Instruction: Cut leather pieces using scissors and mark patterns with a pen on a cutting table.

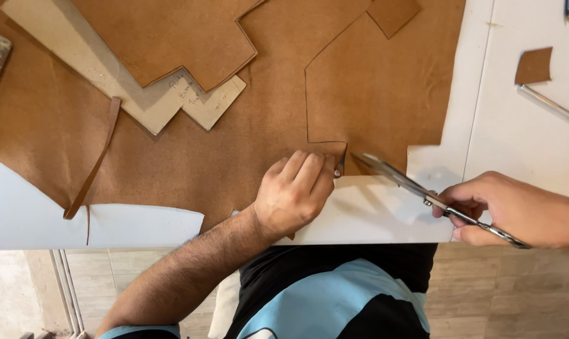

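The left hand [295,191] lies knuckles up, fingers curled, pressing flat on the tan leather sheet [234,144] at its near edge, beside a cut line. The right hand [514,210] grips the handles of the metal scissors [422,191], whose blades point left toward the leather's edge, tips just beside the left fingertips. The leather spreads over a white table [372,216]. Farther left, a cardboard pattern [165,103] lies under a cut leather piece [171,37], with a thin leather strip [96,160] nearby. At far right rest a small leather scrap [534,65] and a metal rod [550,104].
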